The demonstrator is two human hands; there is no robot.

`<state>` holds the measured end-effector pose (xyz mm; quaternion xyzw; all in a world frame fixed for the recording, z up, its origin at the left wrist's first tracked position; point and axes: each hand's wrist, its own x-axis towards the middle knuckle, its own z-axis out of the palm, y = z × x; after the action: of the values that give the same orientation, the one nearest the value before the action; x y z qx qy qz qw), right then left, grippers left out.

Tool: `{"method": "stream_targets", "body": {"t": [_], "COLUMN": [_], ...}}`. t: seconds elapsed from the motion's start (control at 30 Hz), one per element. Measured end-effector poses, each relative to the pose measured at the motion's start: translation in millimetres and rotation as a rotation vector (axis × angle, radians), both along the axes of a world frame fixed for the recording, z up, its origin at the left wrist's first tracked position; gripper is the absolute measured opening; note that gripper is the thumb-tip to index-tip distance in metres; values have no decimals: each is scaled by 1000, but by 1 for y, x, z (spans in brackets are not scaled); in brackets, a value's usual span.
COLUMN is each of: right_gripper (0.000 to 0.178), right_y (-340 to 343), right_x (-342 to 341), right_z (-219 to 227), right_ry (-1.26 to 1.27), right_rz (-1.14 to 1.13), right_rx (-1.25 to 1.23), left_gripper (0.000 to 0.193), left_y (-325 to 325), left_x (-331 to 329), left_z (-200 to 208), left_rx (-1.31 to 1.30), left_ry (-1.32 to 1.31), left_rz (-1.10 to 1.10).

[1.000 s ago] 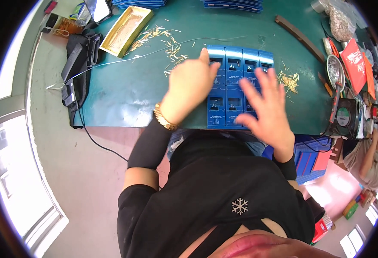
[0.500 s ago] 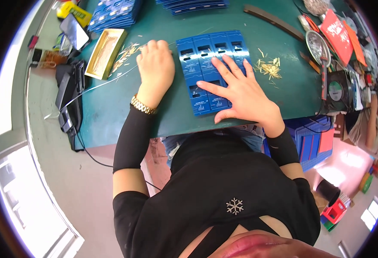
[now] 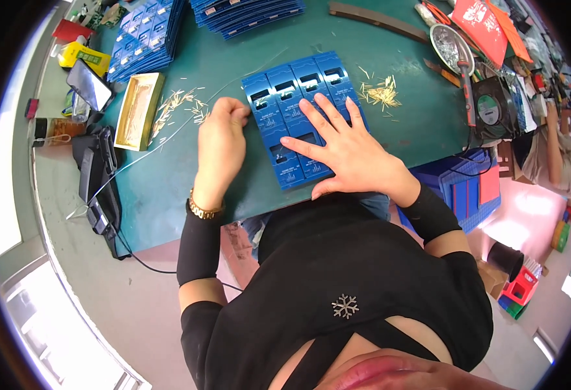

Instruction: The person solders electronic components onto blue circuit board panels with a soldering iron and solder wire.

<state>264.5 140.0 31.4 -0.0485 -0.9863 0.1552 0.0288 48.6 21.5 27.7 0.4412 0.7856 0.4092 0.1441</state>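
A blue circuit-board panel [image 3: 253, 84] with rectangular cutouts lies slightly turned on the green table. My right hand [image 3: 357, 153] rests flat on its right half, fingers spread. Beside the panel's left edge is my left hand [image 3: 222, 146], fingers curled in; whatever they hold, if anything, is hidden. A thin pale wire [image 3: 146, 155] runs across the table from the lower left and passes just beyond the left hand. Small gold-coloured pins are heaped in one pile [image 3: 175, 107] left of the panel and in another pile [image 3: 383, 93] to its right.
A shallow yellowish box [image 3: 153, 97] stands at the left, near a phone [image 3: 90, 84] and black device [image 3: 97, 175]. Stacked blue panels [image 3: 146, 39] lie at the back. To the right are a metal bowl [image 3: 451, 49], a soldering iron [image 3: 469, 97] and a small fan [image 3: 493, 110].
My left hand has drawn back toward me, down along the panel's left edge, its fingers still curled. My right hand stays spread on the panel. The whole view has shifted slightly.
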Motion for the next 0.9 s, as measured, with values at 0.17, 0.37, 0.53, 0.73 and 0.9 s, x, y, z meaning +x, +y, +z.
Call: {"method": "stream_targets", "body": {"t": [0.17, 0.37, 0.53, 0.73, 0.9], "right_gripper": [100, 97, 94, 46, 45], "right_y": [4, 12, 29, 98, 139], "right_x": [1, 5, 15, 32, 22], "right_z": [-2, 3, 18, 68, 118], "right_ry": [25, 65, 376, 767, 684], "right_rz": [9, 12, -70, -513, -464], "right_rx": [28, 1, -179, -549, -770], "left_gripper": [8, 10, 11, 15, 12], "left_y": [-6, 16, 49, 97, 87], "left_x": [20, 14, 0, 30, 17], "left_z": [-5, 23, 45, 95, 31], "left_rx": [15, 168, 370, 379, 205], "left_ry": [-180, -1129, -1498, -803, -872], "left_rz": [-158, 75, -316, -542, -441]}}
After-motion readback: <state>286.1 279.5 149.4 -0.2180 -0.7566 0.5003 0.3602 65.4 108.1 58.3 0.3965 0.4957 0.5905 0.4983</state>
